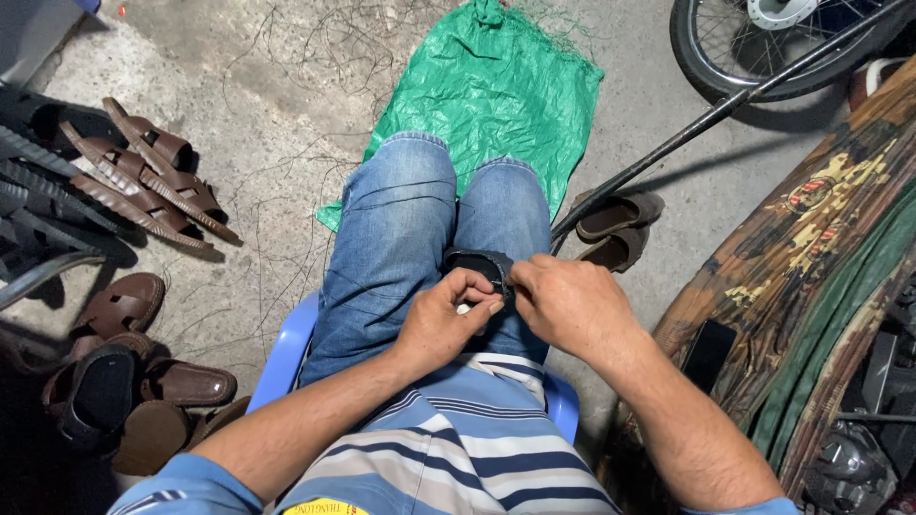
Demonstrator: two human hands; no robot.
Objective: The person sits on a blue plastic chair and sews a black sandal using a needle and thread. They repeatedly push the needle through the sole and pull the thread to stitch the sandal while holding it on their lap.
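both hands (506,310) gripping dark sandal (477,262)

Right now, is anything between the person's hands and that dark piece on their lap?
Nothing visible. The left hand and right hand both already touch the dark piece, which rests on the jeans. The left fingers also pinch something small and pale; what it is is unclear.
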